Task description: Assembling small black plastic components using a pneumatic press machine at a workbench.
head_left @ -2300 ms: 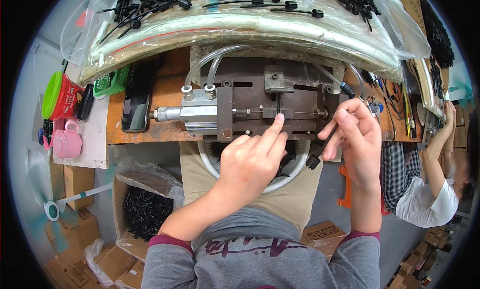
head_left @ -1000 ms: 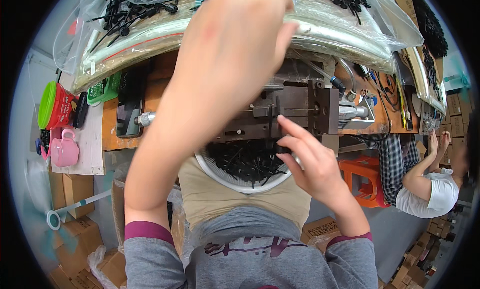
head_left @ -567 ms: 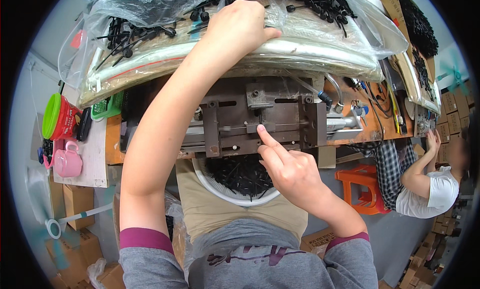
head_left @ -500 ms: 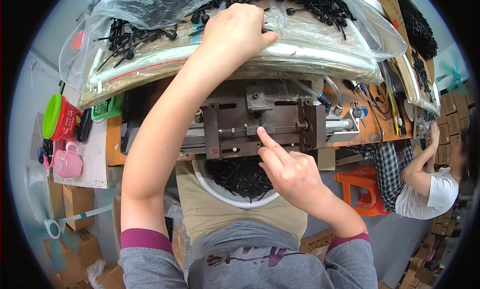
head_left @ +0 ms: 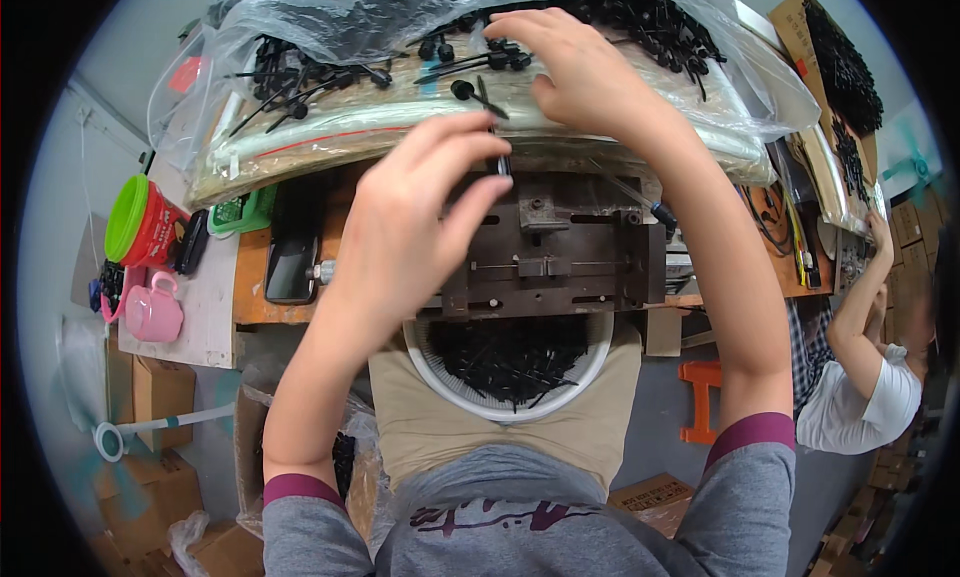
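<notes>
My left hand [head_left: 420,197] is raised in front of the plastic-covered tray [head_left: 390,127]. Its thumb and fingers pinch a slim black stick-shaped part [head_left: 503,163]. My right hand [head_left: 590,77] reaches over the tray, thumb apart from the bent fingers, fingertips beside a small cluster of black knob-ended parts [head_left: 508,55]. Beneath the hands sits a dark metal fixture [head_left: 540,239] with slots, bolts and a thin rod across its middle. Nearer me, a white basket [head_left: 592,377] between my legs holds many thin black pieces.
More black parts [head_left: 660,27] lie on the tray under clear plastic film [head_left: 350,22]. At left are a phone [head_left: 293,252], a red tub [head_left: 160,227] and a pink cup [head_left: 155,307]. A co-worker [head_left: 860,397] sits at right near an orange stool [head_left: 700,402].
My left hand has drawn back from the tray with a black part. My right hand has left the fixture and moved up over the tray. The view has shifted slightly.
</notes>
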The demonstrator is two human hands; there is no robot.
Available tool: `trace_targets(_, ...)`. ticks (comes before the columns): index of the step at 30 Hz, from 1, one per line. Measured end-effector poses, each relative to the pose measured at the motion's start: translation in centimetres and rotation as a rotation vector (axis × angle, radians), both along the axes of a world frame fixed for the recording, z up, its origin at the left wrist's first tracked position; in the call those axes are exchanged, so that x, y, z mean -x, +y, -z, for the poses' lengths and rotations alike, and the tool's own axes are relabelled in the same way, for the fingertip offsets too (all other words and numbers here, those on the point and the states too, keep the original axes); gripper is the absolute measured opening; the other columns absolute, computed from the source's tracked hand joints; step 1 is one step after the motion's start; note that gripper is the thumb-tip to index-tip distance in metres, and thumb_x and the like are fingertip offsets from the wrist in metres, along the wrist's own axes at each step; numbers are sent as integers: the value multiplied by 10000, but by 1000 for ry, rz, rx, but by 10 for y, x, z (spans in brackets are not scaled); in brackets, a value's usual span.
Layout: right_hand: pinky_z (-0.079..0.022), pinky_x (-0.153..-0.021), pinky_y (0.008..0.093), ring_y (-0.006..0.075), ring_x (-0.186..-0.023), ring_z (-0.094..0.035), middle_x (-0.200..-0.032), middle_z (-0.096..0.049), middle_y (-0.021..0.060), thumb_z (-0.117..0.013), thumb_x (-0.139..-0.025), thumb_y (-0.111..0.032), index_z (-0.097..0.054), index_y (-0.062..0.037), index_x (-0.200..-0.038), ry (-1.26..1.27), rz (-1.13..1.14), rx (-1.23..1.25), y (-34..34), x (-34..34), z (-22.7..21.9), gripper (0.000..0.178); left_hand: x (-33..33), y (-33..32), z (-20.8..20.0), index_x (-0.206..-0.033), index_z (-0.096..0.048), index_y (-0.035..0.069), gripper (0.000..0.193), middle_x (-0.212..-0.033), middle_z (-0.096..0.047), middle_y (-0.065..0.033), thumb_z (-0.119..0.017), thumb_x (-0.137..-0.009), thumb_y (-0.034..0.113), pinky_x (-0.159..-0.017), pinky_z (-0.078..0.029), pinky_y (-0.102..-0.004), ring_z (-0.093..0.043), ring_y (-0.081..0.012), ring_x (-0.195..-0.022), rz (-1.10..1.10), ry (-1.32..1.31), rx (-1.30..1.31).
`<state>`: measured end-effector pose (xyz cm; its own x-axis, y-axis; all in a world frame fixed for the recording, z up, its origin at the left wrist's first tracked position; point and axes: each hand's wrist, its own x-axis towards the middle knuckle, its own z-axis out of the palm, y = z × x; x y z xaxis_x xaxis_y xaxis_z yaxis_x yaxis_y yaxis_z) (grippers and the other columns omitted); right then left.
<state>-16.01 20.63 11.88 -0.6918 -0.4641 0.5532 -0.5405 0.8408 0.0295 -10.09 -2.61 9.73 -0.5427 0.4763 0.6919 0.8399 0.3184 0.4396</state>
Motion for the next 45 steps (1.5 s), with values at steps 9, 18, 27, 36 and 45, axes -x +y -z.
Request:
trace_targets(9,-513,-941,424,323,-1104,-622,-1148,-673,102,-613,-812,27,-664,-75,-1151,-294,183,-270,-4,11,-16,357,35,-15,-15,-1064,-749,55,205,-1200,-673,-94,-762,-865,103,-839,-562,-289,-650,-140,-1018,-28,-262,-440)
trace_targets(18,-514,-823,426,343,-950,-644,-1022,-653,133,-637,-909,-87,-646,-37,-1052,-123,-40,57,41,-27,0,152,-75,-4,25,-1036,-731,23,315,-1244,-649,-163,-804,-730,18,-853,-555,-365,-654,-292,-1032,126,-80,10)
trace_targets(27,-483,-686,268,124,-753,-585,-929,-668,23,-698,-907,-115,-724,-81,-1094,22,262,228,34,-83,-19,192,-101,18,84,-1006,-685,-15,268,-1311,-633,-190,-757,-758,57,-796,-566,-354,-692,-277,-881,16,0,291)
trace_targets(36,-479,-604,282,173,-663,-610,-848,-660,71,-751,-787,16,-702,-31,-1009,98,231,321,-10,-157,-5,233,-95,20,82,-982,-709,20,266,-1254,-683,-140,-783,-733,75,-599,-532,-294,-674,-188,-640,-46,-57,366)
trace_targets(45,-512,-618,275,160,-712,-642,-883,-692,91,-793,-771,15,-707,1,-999,-466,114,781,-36,-211,34,243,-93,22,57,-1140,-700,-15,446,-1065,-705,-162,-828,-713,12,-682,-582,-315,-703,-246,-825,48,-52,-68)
